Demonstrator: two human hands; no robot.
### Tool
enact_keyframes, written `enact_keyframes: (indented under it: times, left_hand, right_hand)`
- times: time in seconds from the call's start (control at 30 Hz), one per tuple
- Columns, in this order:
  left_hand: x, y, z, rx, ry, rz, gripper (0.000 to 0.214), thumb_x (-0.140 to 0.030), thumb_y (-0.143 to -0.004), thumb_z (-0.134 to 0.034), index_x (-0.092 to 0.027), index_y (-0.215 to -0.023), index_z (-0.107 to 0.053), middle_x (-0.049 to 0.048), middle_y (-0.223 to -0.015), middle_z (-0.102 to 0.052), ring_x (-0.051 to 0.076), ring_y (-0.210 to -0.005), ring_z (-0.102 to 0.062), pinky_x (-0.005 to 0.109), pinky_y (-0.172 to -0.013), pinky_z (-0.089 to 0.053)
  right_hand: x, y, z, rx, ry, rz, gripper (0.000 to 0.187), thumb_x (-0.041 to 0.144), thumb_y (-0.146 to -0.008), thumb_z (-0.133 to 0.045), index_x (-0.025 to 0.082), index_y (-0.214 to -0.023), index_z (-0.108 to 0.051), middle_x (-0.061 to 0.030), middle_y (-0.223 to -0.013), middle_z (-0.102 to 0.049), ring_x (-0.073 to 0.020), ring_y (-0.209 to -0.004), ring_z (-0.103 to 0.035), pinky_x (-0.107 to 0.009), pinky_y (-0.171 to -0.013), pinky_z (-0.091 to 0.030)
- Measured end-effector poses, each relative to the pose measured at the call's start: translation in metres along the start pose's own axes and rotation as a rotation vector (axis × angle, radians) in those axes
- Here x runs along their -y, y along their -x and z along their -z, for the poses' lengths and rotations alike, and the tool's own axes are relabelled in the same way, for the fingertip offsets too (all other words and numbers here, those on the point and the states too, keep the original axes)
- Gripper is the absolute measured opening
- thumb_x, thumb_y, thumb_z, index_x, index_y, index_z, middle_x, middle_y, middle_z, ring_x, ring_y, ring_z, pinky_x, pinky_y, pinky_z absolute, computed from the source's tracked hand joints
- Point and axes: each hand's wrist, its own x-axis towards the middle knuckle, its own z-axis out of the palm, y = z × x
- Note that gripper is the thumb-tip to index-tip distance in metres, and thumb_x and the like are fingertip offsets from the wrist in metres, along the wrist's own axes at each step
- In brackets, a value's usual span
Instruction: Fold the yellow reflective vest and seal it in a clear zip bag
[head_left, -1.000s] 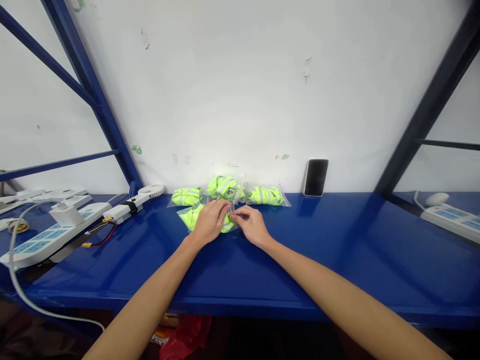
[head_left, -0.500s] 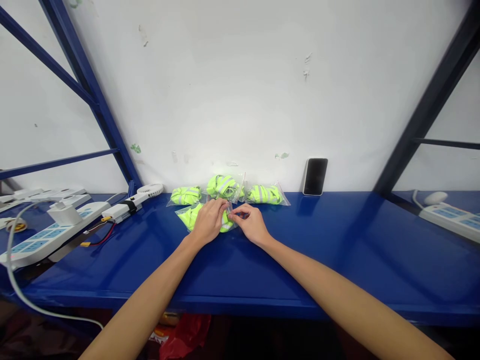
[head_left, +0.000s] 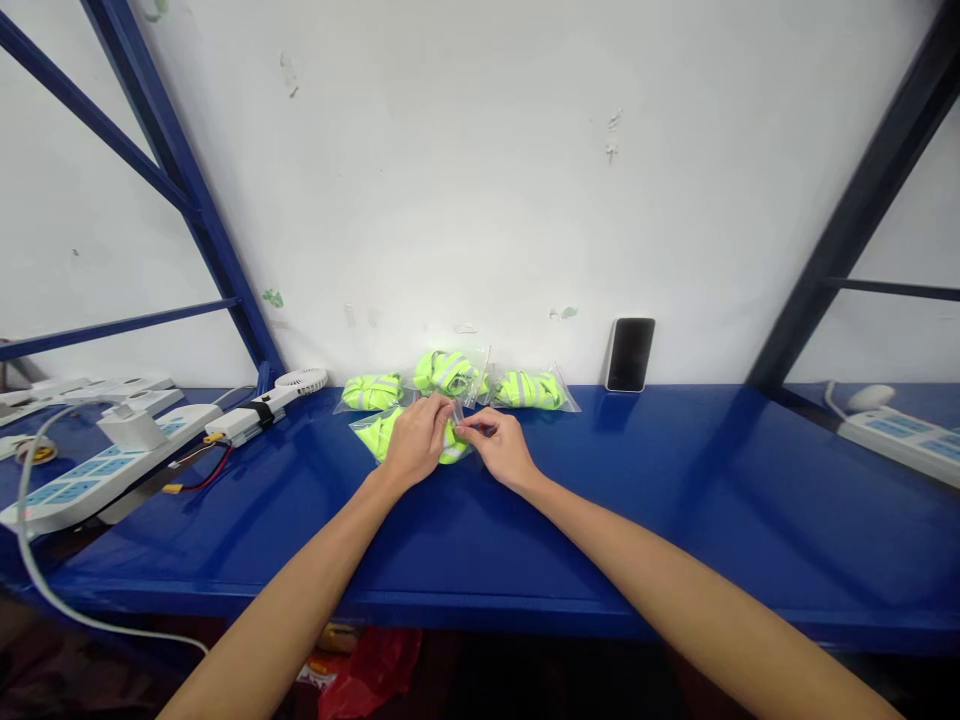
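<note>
Both my hands work at the front bag of neon yellow reflective fabric, a clear zip bag [head_left: 381, 436] lying on the blue steel shelf [head_left: 637, 500]. My left hand [head_left: 416, 441] rests on it and pinches its upper edge. My right hand [head_left: 499, 446] meets it there, fingertips closed on the thin plastic near the zip. Behind stand several similar packed bags: one at left [head_left: 371, 392], one in the middle [head_left: 446, 372], one at right [head_left: 529, 390]. The hands hide the front bag's middle.
A black smartphone [head_left: 630, 355] leans on the white wall [head_left: 480, 180] right of the bags. At left lie a white power strip [head_left: 97, 490], a small white fan [head_left: 300, 380] and red-black wires [head_left: 202, 478]. Blue uprights [head_left: 187, 205] flank the shelf. A red plastic bag [head_left: 371, 675] shows below.
My hands stay on the front bag, shifting only slightly, and the fingertips remain together at its upper edge. The view has moved a little.
</note>
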Motion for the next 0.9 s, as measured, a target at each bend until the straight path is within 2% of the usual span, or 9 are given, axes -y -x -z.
enact_keyframes:
  times: [0.23, 0.6, 0.8, 0.9]
  left_hand:
    - [0.000, -0.001, 0.000, -0.010, 0.015, 0.023, 0.023, -0.031, -0.098, -0.033, -0.020, -0.088, -0.050, 0.0031, -0.081, -0.060, 0.018, -0.075, -0.056, 0.030, -0.069, -0.041]
    - [-0.002, -0.001, -0.001, -0.048, 0.033, 0.045, 0.019, -0.029, -0.097, -0.035, -0.020, -0.087, -0.049, 0.0015, -0.077, -0.059, 0.017, -0.070, -0.056, 0.029, -0.066, -0.039]
    - [-0.003, -0.002, -0.003, -0.072, 0.021, 0.049, 0.017, -0.029, -0.097, -0.037, -0.021, -0.088, -0.049, 0.0014, -0.077, -0.059, 0.017, -0.069, -0.056, 0.028, -0.066, -0.039]
    - [-0.003, -0.002, -0.003, -0.074, 0.012, 0.050, 0.018, -0.030, -0.097, -0.037, -0.021, -0.087, -0.048, 0.0009, -0.076, -0.059, 0.016, -0.068, -0.055, 0.028, -0.065, -0.038]
  right_hand:
    - [-0.002, -0.001, -0.001, -0.005, -0.046, 0.005, 0.011, 0.028, -0.075, -0.068, 0.020, -0.077, -0.075, -0.0032, -0.076, -0.068, -0.0157, -0.068, -0.057, -0.027, -0.066, -0.043]
    - [0.003, -0.002, -0.004, 0.005, -0.145, -0.087, 0.013, 0.030, -0.075, -0.065, 0.019, -0.075, -0.070, -0.0001, -0.074, -0.062, -0.0128, -0.064, -0.049, -0.025, -0.059, -0.038]
    - [0.010, 0.001, -0.001, 0.006, -0.089, 0.004, 0.014, 0.031, -0.080, -0.062, 0.019, -0.085, -0.067, 0.0008, -0.075, -0.061, -0.0123, -0.064, -0.049, -0.024, -0.060, -0.038]
    - [0.010, 0.000, 0.000, -0.013, -0.087, 0.012, 0.016, 0.033, -0.080, -0.063, 0.019, -0.083, -0.069, -0.0002, -0.076, -0.064, -0.0127, -0.063, -0.050, -0.025, -0.061, -0.039]
